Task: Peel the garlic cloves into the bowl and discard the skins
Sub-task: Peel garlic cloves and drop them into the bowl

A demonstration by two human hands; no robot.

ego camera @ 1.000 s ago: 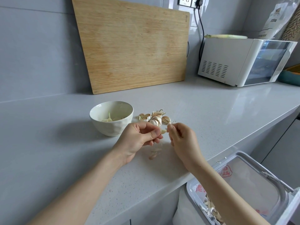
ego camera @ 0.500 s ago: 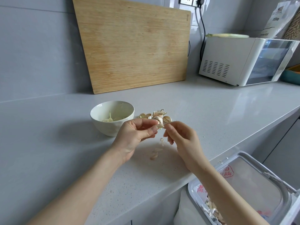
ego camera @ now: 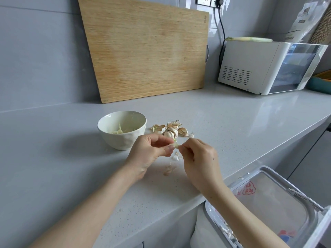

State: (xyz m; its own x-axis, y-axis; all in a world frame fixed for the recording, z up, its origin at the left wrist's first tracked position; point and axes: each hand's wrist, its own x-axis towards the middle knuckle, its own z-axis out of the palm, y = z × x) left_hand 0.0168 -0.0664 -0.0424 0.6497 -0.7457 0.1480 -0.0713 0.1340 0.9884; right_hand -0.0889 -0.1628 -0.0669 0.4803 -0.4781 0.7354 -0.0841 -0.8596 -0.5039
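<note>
My left hand [ego camera: 148, 154] pinches a pale garlic clove [ego camera: 175, 145] between thumb and fingers, just above the grey counter. My right hand [ego camera: 200, 161] meets it from the right and pinches the clove's skin at its tip. Behind the hands lies a small pile of unpeeled garlic cloves [ego camera: 171, 129]. Left of the pile stands a white bowl [ego camera: 123, 138] with peeled cloves [ego camera: 118, 131] inside. Loose skins [ego camera: 170, 170] lie on the counter under my hands.
An open white bin [ego camera: 265, 210] lined with a bag stands below the counter edge at the lower right, with skins in it. A wooden cutting board [ego camera: 146, 51] leans on the back wall. A white appliance [ego camera: 268, 67] sits at the back right.
Both hands have stayed together over the counter, working the clove. More bits of skin lie on the counter under them than a second ago.
</note>
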